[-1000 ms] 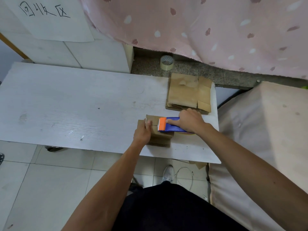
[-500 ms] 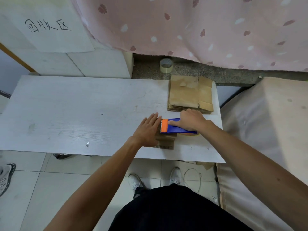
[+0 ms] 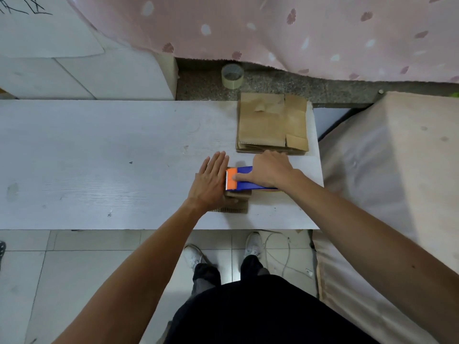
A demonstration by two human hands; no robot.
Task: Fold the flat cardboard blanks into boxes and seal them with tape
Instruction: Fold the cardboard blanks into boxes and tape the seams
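Head camera looks down on your two hands at the near right part of a white, wood-grained table point(image 3: 99, 157). Just beyond your right hand point(image 3: 270, 171), close to its knuckles, lies a stack of flat brown cardboard blanks point(image 3: 272, 122), with fluted edges showing along its near side. Farther past that, a roll of clear tape point(image 3: 232, 75) stands on a speckled stone ledge, under a pink spotted curtain point(image 3: 273, 28). To the right of that hand, off the table, sits a beige padded surface point(image 3: 397, 170). Below your wrists, a white cable point(image 3: 285, 254) loops on the tiled floor beside your white shoes.

Your right hand is curled round a tape dispenser point(image 3: 242, 181), which has a blue plastic body and an orange head with a toothed blade. Your thumb reaches onto the orange part. The dispenser's head rests on top of the small brown cardboard box point(image 3: 237, 201), which lies under your left hand point(image 3: 211, 181) and just to its right. That hand lies flat on the box, fingers straight and together, hiding most of the top. Only the box's near side and corrugated edge show.
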